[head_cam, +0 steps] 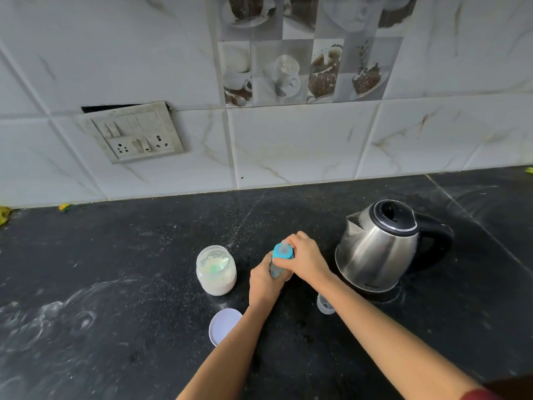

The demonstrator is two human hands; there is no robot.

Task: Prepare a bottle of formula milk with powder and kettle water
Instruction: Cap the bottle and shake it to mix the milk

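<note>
A baby bottle (277, 269) with a blue collar and teat (282, 251) stands on the black counter (115, 269). My left hand (264, 280) wraps around the bottle's body. My right hand (305, 258) grips the blue collar from the right. To the left stands an open plastic jar of white powder (216, 271) with a green scoop inside. Its white lid (223, 324) lies flat in front of it. A steel kettle (380, 246) with a black lid and handle stands to the right, lid closed.
A small clear cap (324, 304) lies on the counter under my right forearm. White powder dusts the counter at the left. A switch and socket panel (134, 134) sits on the tiled wall behind.
</note>
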